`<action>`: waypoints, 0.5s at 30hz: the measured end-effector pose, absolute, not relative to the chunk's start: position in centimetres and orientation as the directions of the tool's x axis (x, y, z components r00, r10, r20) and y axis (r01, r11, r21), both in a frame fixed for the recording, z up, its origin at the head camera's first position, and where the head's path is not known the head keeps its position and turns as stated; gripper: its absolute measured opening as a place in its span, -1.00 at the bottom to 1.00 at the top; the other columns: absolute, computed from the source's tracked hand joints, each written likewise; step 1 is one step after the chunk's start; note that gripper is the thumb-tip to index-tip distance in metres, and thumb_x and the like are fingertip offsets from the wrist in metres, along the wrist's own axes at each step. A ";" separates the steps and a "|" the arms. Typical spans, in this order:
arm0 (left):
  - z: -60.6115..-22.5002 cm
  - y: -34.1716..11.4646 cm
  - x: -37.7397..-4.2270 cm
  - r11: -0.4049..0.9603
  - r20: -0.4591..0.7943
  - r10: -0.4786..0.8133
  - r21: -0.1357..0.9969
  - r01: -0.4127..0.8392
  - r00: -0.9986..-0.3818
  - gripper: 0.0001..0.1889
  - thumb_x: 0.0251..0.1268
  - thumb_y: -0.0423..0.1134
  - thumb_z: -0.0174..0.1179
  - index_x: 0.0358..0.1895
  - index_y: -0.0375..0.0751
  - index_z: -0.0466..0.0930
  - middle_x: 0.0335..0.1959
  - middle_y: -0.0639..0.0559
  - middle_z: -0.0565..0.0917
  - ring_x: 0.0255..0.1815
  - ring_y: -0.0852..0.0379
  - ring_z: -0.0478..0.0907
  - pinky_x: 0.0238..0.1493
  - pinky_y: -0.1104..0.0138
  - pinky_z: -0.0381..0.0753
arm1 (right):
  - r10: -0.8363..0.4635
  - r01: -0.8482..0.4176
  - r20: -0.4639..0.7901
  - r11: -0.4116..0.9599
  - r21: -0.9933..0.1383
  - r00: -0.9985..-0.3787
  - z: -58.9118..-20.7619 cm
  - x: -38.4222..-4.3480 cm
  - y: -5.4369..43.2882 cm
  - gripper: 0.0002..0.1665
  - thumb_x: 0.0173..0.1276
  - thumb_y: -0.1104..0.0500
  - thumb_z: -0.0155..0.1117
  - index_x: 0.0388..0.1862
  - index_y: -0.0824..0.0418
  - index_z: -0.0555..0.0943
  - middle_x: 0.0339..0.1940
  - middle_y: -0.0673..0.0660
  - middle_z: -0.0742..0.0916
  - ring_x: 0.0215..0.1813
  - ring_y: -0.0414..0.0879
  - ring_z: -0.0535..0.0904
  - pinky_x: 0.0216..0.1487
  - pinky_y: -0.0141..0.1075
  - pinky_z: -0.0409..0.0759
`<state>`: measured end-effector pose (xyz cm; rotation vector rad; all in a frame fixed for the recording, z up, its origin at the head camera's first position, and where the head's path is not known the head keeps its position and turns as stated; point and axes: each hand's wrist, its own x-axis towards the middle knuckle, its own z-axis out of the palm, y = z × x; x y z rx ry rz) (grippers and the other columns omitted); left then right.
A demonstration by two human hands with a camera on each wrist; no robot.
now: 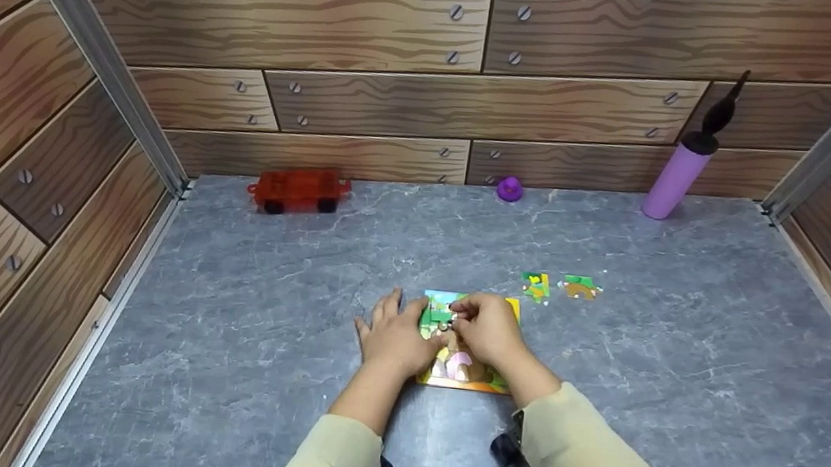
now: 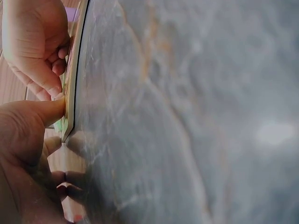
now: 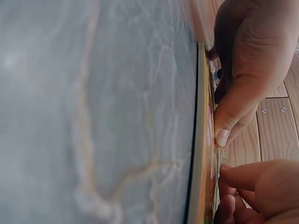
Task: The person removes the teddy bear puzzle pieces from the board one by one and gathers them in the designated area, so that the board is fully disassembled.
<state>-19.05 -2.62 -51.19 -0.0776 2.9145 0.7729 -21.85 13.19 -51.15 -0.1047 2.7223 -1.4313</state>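
Observation:
A colourful jigsaw puzzle board [image 1: 462,383] lies flat in front of me, partly covered by both hands. My left hand [image 1: 397,339] rests at its left edge, fingers spread and thumb pressing on its face; the thumb [image 2: 52,111] also shows in the left wrist view. Over the upper middle of the board, my right hand [image 1: 491,332] pinches a small puzzle piece between thumb and fingers, mostly hidden by the fingertips. A green puzzle piece [image 1: 440,316] lies right beside those fingertips. In the right wrist view, the right hand [image 3: 261,189] is low beside the board's edge [image 3: 200,116].
Two loose puzzle pieces, one yellow-green [image 1: 536,285] and one brown-green [image 1: 581,287], lie beyond the board to the right. At the back stand a red toy wagon [image 1: 299,189], a small purple toy [image 1: 509,189] and a purple hand pump [image 1: 677,180]. Wood-patterned walls [image 1: 367,101] surround the grey surface.

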 end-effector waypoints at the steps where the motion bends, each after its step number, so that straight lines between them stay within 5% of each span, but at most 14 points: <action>1: -51.2 -2.6 -19.1 0.868 -0.137 -0.018 0.489 -0.083 -0.990 -0.27 0.38 0.23 0.34 0.57 0.15 0.44 0.70 -0.17 0.16 0.71 -0.23 0.01 0.57 -0.45 -0.18 | -0.087 -0.029 -0.024 0.564 -0.826 -0.996 -51.2 -21.9 13.2 -0.83 0.38 0.47 0.38 -0.10 0.35 0.79 -0.32 0.09 0.75 -0.28 -0.11 0.62 -0.21 -0.23 0.67; 15: -51.5 -2.7 -19.4 0.867 -0.135 -0.022 0.491 -0.087 -0.991 -0.26 0.36 0.23 0.36 0.56 0.14 0.46 0.70 -0.18 0.16 0.71 -0.25 0.02 0.57 -0.45 -0.20 | -0.041 -0.095 0.086 0.505 -0.858 -0.995 -49.7 -22.3 16.0 -0.78 0.36 0.45 0.41 -0.05 0.35 0.81 -0.22 0.17 0.74 -0.25 -0.06 0.60 -0.28 -0.29 0.62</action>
